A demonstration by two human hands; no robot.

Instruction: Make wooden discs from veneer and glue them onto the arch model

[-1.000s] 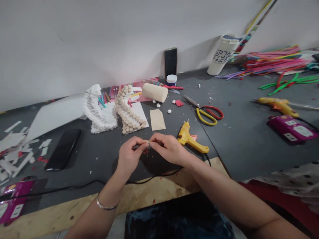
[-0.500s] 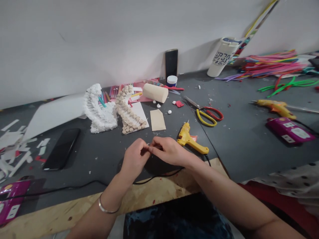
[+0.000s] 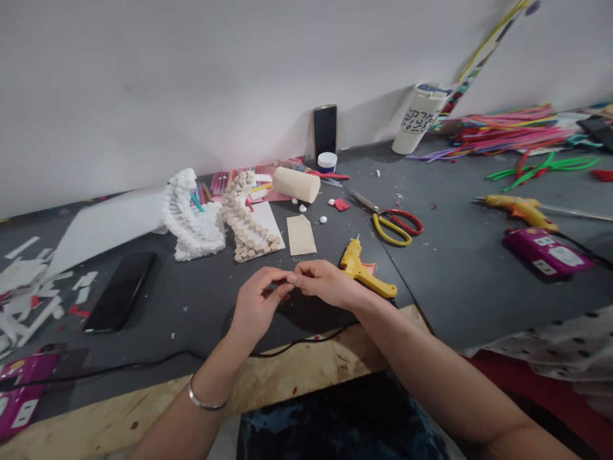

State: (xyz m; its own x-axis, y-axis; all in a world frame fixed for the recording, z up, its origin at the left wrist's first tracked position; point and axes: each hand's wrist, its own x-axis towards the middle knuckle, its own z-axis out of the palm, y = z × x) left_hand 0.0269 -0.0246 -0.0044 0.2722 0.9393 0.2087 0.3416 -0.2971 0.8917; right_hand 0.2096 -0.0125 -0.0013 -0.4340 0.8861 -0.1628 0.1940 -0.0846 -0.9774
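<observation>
My left hand (image 3: 258, 303) and my right hand (image 3: 323, 283) meet fingertip to fingertip above the dark tabletop. Both are closed in a pinch; whatever lies between the fingers, if anything, is hidden or too small to name. Just right of my right hand lies a yellow glue gun (image 3: 364, 271). Beyond the hands rest a cream card piece (image 3: 301, 235) with one slanted end and a curved form covered in small beige discs (image 3: 253, 231). Beside that stands a similar curved form covered in white tufts (image 3: 194, 217). A cream roll (image 3: 295, 185) lies behind the card.
Scissors (image 3: 390, 220) with red and yellow handles lie right of centre. At left are a black phone (image 3: 119, 292) and paper scraps (image 3: 29, 294). A second glue gun (image 3: 520, 209), a purple box (image 3: 546, 251) and a white tumbler (image 3: 417, 120) stand at right. A black cable (image 3: 167, 356) crosses the front.
My left thumb and fingers have spread slightly apart from one another, while the fingertips of both hands stay together. The camera view has shifted a little.
</observation>
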